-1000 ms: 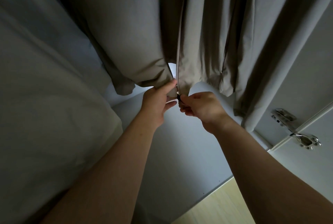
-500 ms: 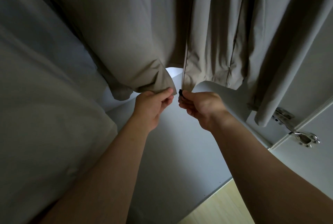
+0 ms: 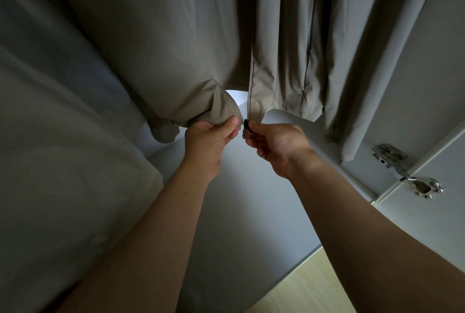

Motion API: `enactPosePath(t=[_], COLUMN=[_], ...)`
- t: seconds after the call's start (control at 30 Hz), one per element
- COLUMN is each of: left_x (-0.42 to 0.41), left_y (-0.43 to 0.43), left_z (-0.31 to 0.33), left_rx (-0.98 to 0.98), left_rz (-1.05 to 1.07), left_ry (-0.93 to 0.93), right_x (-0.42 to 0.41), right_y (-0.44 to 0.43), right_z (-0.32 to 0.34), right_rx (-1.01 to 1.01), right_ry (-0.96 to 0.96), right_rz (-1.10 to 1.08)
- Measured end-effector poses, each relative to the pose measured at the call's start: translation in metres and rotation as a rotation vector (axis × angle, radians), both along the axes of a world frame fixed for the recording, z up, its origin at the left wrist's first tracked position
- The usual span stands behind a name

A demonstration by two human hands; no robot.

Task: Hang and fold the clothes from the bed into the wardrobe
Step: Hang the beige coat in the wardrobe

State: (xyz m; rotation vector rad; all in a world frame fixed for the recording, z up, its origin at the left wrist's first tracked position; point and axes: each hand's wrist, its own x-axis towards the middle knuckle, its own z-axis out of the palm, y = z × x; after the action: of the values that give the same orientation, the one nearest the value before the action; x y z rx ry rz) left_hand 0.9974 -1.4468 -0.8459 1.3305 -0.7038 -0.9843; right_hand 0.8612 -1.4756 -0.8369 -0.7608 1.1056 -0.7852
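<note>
Pinching one front hem of beige jacket (image 3: 176, 35) with left hand (image 3: 208, 139). Pinching small dark piece, probably zipper pull (image 3: 246, 127), at other hem with right hand (image 3: 276, 144). Hanging inside wardrobe (image 3: 251, 212), above its floor panel.

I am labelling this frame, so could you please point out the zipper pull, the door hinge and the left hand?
zipper pull (image 3: 245, 129): head view, on its black body.
door hinge (image 3: 426, 186): head view, on its shiny lower plate.
left hand (image 3: 210, 137): head view, on its back, gripping the jacket (image 3: 214, 108).
</note>
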Motion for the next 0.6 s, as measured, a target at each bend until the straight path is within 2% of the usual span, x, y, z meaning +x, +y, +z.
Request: enactPosePath(t=[0.3,0.6], left_x=[-0.002,0.008], left_y=[0.0,0.0], left_z=[0.003,0.002], left_rx=[-0.035,0.005], left_rz=[0.038,0.016], left_ry=[-0.071,-0.519], right_x=[0.004,0.007], right_y=[0.0,0.0], right_z=[-0.001,-0.002], right_rx=[-0.009,-0.02], right_ry=[-0.003,0.026], right_rz=[0.004,-0.05])
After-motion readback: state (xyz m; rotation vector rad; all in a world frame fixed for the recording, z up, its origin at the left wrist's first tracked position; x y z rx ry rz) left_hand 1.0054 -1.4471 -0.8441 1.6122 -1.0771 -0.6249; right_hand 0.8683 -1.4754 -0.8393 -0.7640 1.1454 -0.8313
